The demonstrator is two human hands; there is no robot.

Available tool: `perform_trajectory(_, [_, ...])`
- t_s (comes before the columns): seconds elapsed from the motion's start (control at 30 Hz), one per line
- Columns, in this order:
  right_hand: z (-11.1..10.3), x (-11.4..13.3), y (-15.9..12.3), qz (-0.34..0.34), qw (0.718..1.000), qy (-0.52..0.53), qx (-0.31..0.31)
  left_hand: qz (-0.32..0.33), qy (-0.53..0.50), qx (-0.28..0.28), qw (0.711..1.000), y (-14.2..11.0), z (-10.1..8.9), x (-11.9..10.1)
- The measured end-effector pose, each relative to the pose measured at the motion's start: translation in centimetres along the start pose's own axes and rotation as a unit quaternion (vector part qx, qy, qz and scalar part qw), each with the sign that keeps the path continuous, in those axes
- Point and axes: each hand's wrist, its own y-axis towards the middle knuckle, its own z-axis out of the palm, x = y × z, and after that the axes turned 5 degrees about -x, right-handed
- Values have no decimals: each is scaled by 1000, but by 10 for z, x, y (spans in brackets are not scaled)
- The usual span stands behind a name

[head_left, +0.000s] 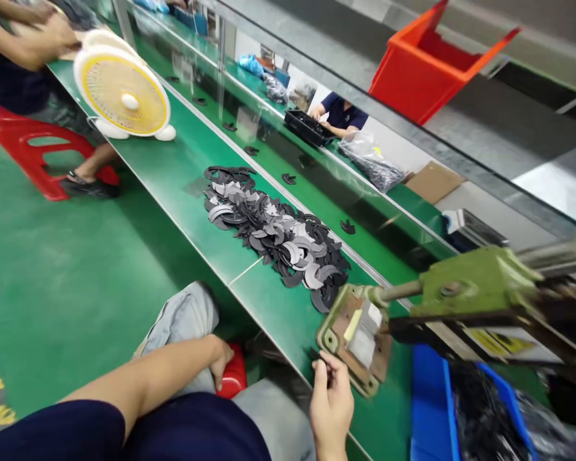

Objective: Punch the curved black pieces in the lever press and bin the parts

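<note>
My left hand (219, 362) hangs down between my knees, its fingers curled over the edge of a red stool seat (233, 378). Close to the bench's front edge, my right hand (333, 400) pinches a small black curved piece (315, 355) between thumb and fingers; most of it is covered. That hand is just beside the base (330, 342) of a green hand press (475, 278). A long heap of black and grey crescent-shaped pieces (273, 227) lies on the bench to the left of the press.
A yellow-and-white fan (125, 99) stands farther along the green bench (182, 186). Black parts (347, 226) lie spaced along the conveyor behind. Blue bins (502, 397) are at lower right, an orange bin (422, 70) above. Co-workers (343, 115) sit across and at left.
</note>
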Motion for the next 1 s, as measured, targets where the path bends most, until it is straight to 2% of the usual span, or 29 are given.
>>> perform_trajectory(0.07, [0, 3, 4, -9, 1000, 13, -1, -24, 73, 40, 996, -13, 3, 2])
perform_trajectory(0.13, [0, 4, 4, -17, 999, 29, -3, -19, 110, 56, 992, -25, -2, -2])
perform_trajectory(0.27, [-2, 3, 1, -36, 998, 50, -3, 72, 129, 75, 986, -58, -32, -31])
perform_trajectory(0.33, [-3, 2, 1, -43, 997, 57, 1, 125, 28, 93, 987, -78, -47, -53])
perform_trajectory(0.37, [-3, 2, 1, -46, 997, 60, 3, 150, -65, 106, 981, -88, -54, -64])
perform_trajectory(0.4, [-3, 2, 2, -48, 997, 62, 4, 175, -176, 114, 962, -97, -58, -75])
perform_trajectory(0.47, [-2, 2, 2, -50, 997, 64, 5, 217, -388, 93, 891, -111, -65, -93])
perform_trajectory(0.53, [-1, 2, 1, -50, 996, 68, 2, 241, -526, 30, 815, -119, -69, -106])
perform_trajectory(0.6, [0, 2, 0, -49, 996, 72, -3, 244, -586, -27, 772, -120, -73, -116])
perform_trajectory(0.67, [1, 1, 0, -48, 996, 75, -9, 234, -607, -46, 758, -114, -79, -122])
perform_trajectory(0.83, [1, 2, -2, -48, 996, 74, -16, 221, -647, -33, 729, -86, -98, -129])
perform_trajectory(1.0, [0, 1, -3, -46, 997, 63, -5, 213, -665, -10, 716, -57, -101, -132])
